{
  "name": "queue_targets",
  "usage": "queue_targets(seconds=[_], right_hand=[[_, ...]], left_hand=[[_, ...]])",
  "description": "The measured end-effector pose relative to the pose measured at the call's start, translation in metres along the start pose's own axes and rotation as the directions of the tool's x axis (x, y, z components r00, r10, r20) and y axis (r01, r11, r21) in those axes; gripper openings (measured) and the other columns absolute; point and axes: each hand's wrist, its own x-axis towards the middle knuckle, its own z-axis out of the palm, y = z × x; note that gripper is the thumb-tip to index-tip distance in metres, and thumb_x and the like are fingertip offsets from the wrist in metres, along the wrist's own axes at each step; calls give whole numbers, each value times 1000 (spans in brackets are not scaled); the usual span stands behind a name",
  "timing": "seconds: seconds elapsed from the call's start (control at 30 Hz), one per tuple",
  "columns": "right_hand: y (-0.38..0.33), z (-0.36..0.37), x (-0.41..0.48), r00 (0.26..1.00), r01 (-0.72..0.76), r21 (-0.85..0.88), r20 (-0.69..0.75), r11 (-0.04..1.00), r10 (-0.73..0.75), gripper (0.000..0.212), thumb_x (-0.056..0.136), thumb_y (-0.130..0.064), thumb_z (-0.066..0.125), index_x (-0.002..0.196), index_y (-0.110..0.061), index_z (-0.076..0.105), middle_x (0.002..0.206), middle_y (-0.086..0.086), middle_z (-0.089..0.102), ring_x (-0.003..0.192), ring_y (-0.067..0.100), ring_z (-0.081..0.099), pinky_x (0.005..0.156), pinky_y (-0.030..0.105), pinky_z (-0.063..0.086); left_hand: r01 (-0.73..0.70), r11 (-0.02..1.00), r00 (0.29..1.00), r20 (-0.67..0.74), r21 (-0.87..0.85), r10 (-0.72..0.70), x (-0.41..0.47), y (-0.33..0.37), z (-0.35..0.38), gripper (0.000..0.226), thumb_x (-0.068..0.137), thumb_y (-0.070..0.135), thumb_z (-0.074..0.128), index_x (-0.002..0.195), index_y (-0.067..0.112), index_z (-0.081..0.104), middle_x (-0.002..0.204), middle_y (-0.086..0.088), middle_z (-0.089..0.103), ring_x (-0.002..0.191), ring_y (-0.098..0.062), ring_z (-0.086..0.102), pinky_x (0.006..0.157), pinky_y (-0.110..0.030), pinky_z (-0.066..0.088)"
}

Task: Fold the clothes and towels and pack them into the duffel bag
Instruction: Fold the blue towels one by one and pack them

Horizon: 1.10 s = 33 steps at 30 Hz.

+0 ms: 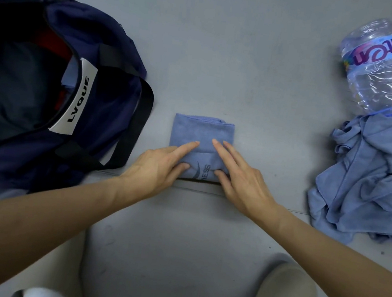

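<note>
A small blue towel (pixel 202 130) lies folded into a neat rectangle at the middle of the grey table. My left hand (pixel 160 166) grips its near left edge, thumb under the fold and fingers flat on top. My right hand (pixel 241 176) grips the near right edge the same way. A navy duffel bag (pixel 104 45) stands open at the left, with dark and red cloth inside and a white label on its rim. A crumpled pile of blue towels (pixel 369 179) lies at the right.
A clear plastic water bottle (pixel 373 66) lies on its side at the far right, its neck touching the crumpled pile. The bag's black straps (pixel 142 114) hang toward the folded towel. The table's near edge runs just below my hands.
</note>
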Motion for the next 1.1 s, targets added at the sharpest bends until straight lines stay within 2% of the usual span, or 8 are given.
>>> queue_targets(seconds=[0.1,0.17,0.33,0.47,0.53,0.67,0.8,1.1], right_hand=[[-4,4,4,999,43,-109,6,993,-43,60,101,-27,52,155,-38,29,165,6,23,70,38,64,56,43,54],[-7,6,3,996,89,-172,0,981,-90,49,99,-30,52,148,-32,45,162,11,29,65,38,61,54,40,53],[6,9,-5,988,152,-383,85,911,-129,83,81,-60,68,153,-29,39,161,11,31,120,36,53,91,48,50],[6,10,-3,988,149,-409,90,900,-123,93,78,-54,76,156,-28,33,165,12,22,148,40,26,114,56,32],[4,9,-1,986,162,-404,94,900,-135,92,78,-48,78,155,-25,35,164,13,23,149,38,24,116,57,31],[5,6,0,972,231,-388,43,892,-232,73,81,-27,75,148,-17,47,150,13,46,137,34,41,110,48,39],[6,2,4,974,225,-273,82,935,-211,65,83,-22,61,146,-14,48,139,8,54,125,30,52,102,46,48],[-5,-15,9,989,37,-119,147,992,-20,63,98,-40,46,156,-39,22,116,-3,61,88,28,63,71,37,48]], left_hand=[[92,995,995,31,-23,-92,7,2,-3,52,103,39,47,153,34,32,135,0,60,112,-27,61,91,-36,45],[131,991,991,36,-25,-130,11,2,-4,50,103,38,49,151,32,36,132,-2,62,111,-28,61,90,-34,43],[102,993,995,17,64,-103,13,2,-5,44,100,34,55,143,28,46,132,-2,53,100,-32,63,81,-43,52],[-324,860,923,-67,395,378,3,-7,-3,41,91,12,62,132,16,61,132,-12,57,115,-35,56,92,-45,48],[-385,825,892,-62,414,448,-6,-9,-2,40,93,24,66,130,14,62,129,-12,59,117,-33,55,97,-44,45],[-294,874,955,75,386,288,-16,-21,2,80,73,32,86,144,18,51,137,-15,56,123,-34,56,102,-47,48],[-260,931,963,3,255,268,-11,-15,-2,63,80,11,73,140,15,56,131,-12,59,112,-32,62,90,-42,54],[39,999,999,7,-26,-38,-1,-9,-19,63,94,32,54,153,34,32,124,1,66,107,-22,61,91,-35,47]])
